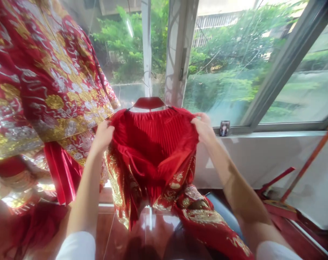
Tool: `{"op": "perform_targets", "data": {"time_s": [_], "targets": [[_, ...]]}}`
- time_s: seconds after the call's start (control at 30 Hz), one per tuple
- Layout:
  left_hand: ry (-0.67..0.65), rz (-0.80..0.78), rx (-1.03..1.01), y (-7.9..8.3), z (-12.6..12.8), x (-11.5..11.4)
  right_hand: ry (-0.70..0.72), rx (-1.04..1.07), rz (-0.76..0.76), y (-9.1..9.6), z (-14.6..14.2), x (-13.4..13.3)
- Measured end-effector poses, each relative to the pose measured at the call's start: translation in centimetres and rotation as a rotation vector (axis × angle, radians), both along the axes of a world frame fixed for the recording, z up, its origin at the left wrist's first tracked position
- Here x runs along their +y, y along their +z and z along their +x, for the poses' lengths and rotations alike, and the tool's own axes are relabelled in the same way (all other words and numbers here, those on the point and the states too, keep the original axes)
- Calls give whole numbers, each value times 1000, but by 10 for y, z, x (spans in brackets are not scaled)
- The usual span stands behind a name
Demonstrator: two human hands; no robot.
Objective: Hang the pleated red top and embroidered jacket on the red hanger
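Note:
A red pleated garment (153, 137) with gold embroidered panels is stretched wide before me, its gathered top edge spread apart. My left hand (105, 134) is closed on its left upper edge, and my right hand (204, 128) grips the opposite side. Behind the gathered edge a stiff dark red collar (149, 103) rises below a hanger hook (145, 83). Gold-patterned red cloth (207, 216) trails down toward my lap at the lower right. Folds hide some of my fingertips.
A red jacket (55, 68) with gold and silver embroidery hangs close at left. Large windows (226, 65) stand ahead, with a small box-like item (224, 128) on the sill (274, 134). A broom (283, 207) leans at the right above the red tiled floor (109, 231).

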State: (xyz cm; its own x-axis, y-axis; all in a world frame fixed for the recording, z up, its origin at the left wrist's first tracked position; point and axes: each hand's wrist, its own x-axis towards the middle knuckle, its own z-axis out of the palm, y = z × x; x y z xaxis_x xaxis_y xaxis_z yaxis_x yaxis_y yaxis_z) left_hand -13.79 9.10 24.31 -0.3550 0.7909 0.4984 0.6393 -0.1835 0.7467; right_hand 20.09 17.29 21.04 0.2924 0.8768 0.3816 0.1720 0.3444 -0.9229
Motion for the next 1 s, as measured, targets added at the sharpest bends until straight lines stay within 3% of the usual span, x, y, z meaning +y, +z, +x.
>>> {"op": "perform_targets", "data": {"time_s": [0.07,0.17,0.23,0.27,0.4,0.5,0.6,0.67,0.77,0.9,1.0], "targets": [[-68,-57,-278,11,-12,4,93,-87,-15,10,11,-2],[-239,-131,-396,24,-20,6,-6,-521,44,25,19,-7],[-278,-184,-207,32,-22,5,-132,-789,32,35,24,-7],[-234,-186,-54,37,-23,4,-176,-879,22,40,27,-5],[79,-55,528,58,-35,5,-273,-1012,17,61,42,13],[193,2,689,71,-50,9,-289,-1018,25,71,50,31],[216,-54,742,72,-63,18,-210,-1062,-12,71,54,48],[210,-128,741,64,-71,27,-145,-1077,-50,64,54,57],[135,-213,706,41,-82,45,-7,-1070,-83,43,55,67],[-11,-392,589,-6,-86,58,170,-1051,-163,-2,56,70],[-172,-541,517,-45,-78,48,403,-946,-265,-36,61,60]]}}
